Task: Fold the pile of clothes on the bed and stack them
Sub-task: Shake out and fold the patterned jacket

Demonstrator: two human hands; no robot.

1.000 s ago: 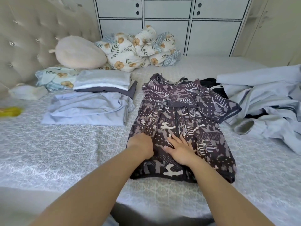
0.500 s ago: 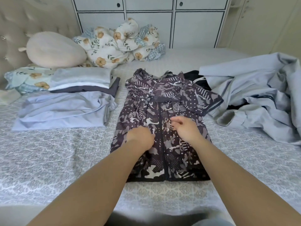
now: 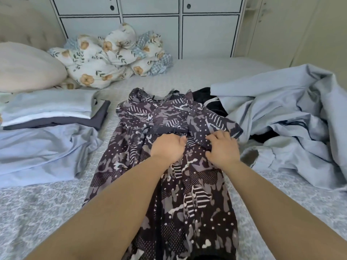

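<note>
A dark patterned dress (image 3: 197, 194) lies lengthwise down the middle of the bed (image 3: 37, 212), neckline at the far end. Both my hands are on its waist. My left hand (image 3: 168, 147) sits knuckles-up at the centre, its fingers curled down into the fabric. My right hand (image 3: 222, 149) grips the edge of the right sleeve where it is folded over the bodice. To the left is a stack of folded clothes (image 3: 47, 109), with a folded light-blue garment (image 3: 37, 151) in front of it. The unfolded light-blue pile (image 3: 281, 119) lies to the right.
A black garment (image 3: 202, 94) pokes out between the dress and the pile. A beige pillow (image 3: 28, 68) and a bundled floral blanket (image 3: 112, 57) lie at the head of the bed. White cabinet doors (image 3: 206, 34) stand behind the bed.
Both hands have slid from the dress's skirt up to its waist. The right hand, flat a second ago, now curls onto the sleeve. The view has come closer.
</note>
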